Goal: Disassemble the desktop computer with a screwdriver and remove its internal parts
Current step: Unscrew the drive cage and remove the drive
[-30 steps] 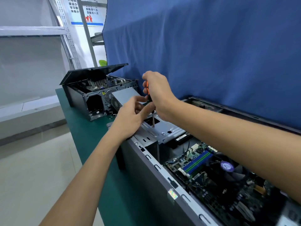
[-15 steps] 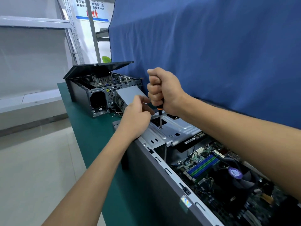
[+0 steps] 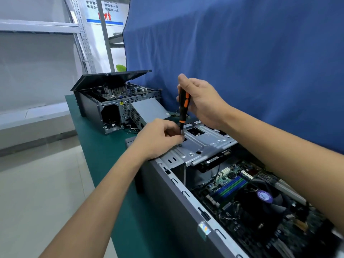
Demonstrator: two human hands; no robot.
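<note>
Nearest the camera, the open computer (image 3: 163, 202) lies on its side on the green surface (image 3: 104, 157), its grey wall facing the floor side and its inside turned up. In it the board (image 3: 219, 200) shows, with a black fan (image 3: 264, 197) bearing a purple label and a row of blue and green memory slots (image 3: 230, 187) just beyond.

At the far end of the case a bare metal bracket (image 3: 206, 144) spans the opening. The screwdriver (image 3: 183, 108), black and orange in the handle, stands nearly upright over the bracket's near corner, tip down at a screw (image 3: 180, 145). The right hand (image 3: 202, 101) is wrapped round the handle. The left hand (image 3: 160, 138) pinches the shaft low down, just above the screw, with its wrist over the case rim.

Beyond the hands a grey power supply (image 3: 149, 110) lies tilted on the surface, leaning against a second computer (image 3: 93, 107) whose lid (image 3: 111, 77) is propped open at a slant. Loose wires lie between the two.

A blue cloth (image 3: 232, 62) hangs along the far edge of the surface and fills the right of the view. To the left is a pale tiled floor (image 3: 37, 192). Past it stands a grey metal rack (image 3: 83, 43), with a poster (image 3: 104, 10) behind it carrying red figures and a blue band. A green leaf (image 3: 121, 67) peeks out by the cloth's edge.
</note>
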